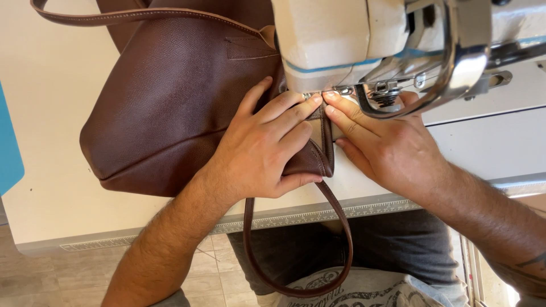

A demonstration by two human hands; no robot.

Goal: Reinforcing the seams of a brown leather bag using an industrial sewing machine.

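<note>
Cream table (51, 113), brown bag (170, 108) lying crosswise (opening rightward), left hand (264, 150) and right hand (381, 145) pressing flat, grip open.

A brown leather bag (170, 108) lay flat on its side, its rim edge under the needle, one strap (296, 250) hanging off the table.

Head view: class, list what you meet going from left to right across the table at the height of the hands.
Blue edge → bare table → brown bag → left hand → right hand → sewing machine bed.
</note>
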